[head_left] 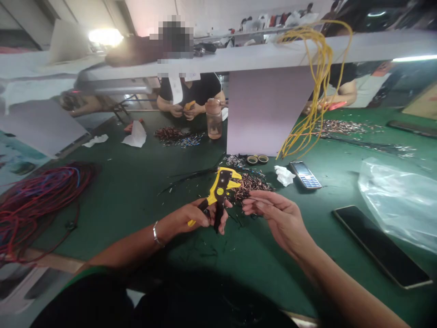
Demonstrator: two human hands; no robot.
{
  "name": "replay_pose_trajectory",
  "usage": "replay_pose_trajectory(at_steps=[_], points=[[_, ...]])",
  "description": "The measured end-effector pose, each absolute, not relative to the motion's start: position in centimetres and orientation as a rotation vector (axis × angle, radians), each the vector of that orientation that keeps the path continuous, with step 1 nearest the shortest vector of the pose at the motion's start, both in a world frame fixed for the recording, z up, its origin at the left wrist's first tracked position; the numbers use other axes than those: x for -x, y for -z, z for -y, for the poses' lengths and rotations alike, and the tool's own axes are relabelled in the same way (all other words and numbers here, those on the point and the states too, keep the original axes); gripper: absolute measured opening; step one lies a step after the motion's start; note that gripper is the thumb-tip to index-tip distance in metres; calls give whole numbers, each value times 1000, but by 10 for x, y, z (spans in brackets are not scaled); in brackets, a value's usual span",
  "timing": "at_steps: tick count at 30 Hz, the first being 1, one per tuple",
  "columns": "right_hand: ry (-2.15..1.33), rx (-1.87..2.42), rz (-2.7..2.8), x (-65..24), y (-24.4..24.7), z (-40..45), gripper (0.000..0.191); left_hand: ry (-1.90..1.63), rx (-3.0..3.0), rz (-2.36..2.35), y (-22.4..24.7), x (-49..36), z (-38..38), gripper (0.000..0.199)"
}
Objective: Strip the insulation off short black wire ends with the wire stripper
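Observation:
My left hand (201,216), with a silvery bracelet at the wrist, is wrapped around the handles of a yellow and black wire stripper (220,190). The tool's jaws point up and to the right, close to a heap of short, copper-coloured wire pieces (254,182). To the right, my right hand (273,212) has thumb and fingertips pinched together at the near edge of that heap. Whatever lies in the pinch is too small to make out. Dark, thin wires (191,174) stretch leftward behind the stripper.
Red and blue cable coils (44,196) lie left. Yellow wires (319,82) hang from the shelf. Rightward are a keypad phone (305,175), crumpled tissue (284,176), a dark smartphone (380,246) and a plastic bag (403,205). Co-workers sit opposite; a bottle (214,120) stands near one.

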State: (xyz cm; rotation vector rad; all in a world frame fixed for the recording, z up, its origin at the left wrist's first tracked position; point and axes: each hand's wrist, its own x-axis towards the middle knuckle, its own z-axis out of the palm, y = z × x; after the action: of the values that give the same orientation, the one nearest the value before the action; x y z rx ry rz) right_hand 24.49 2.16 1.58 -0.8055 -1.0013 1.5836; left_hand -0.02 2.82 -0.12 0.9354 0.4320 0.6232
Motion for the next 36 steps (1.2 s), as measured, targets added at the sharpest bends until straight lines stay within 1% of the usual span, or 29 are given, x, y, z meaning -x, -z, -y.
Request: replay_pose_trajectory(at_steps=[8,14,20,26,31,36], points=[[-1630,776,1052,-244,-20,-12,18,-552,-891,-375,1,-5,-23,63],[-1587,847,1145,-243,-5,-10,17,-533,-885,-399,-2,-6,-20,58],[-1396,990,1452,-238,9,-8,18,-586,-901,-474,0,-5,-20,52],[-1111,1060,1674,-239,14,-5,21,-551,-833,-421,7,-2,-25,67],[-996,1053,1754,-241,14,-3,21,-536,-788,-398,5,2,-28,56],[-863,1062,1740,-242,11,-2,20,-469,-790,-384,-1,2,-28,58]])
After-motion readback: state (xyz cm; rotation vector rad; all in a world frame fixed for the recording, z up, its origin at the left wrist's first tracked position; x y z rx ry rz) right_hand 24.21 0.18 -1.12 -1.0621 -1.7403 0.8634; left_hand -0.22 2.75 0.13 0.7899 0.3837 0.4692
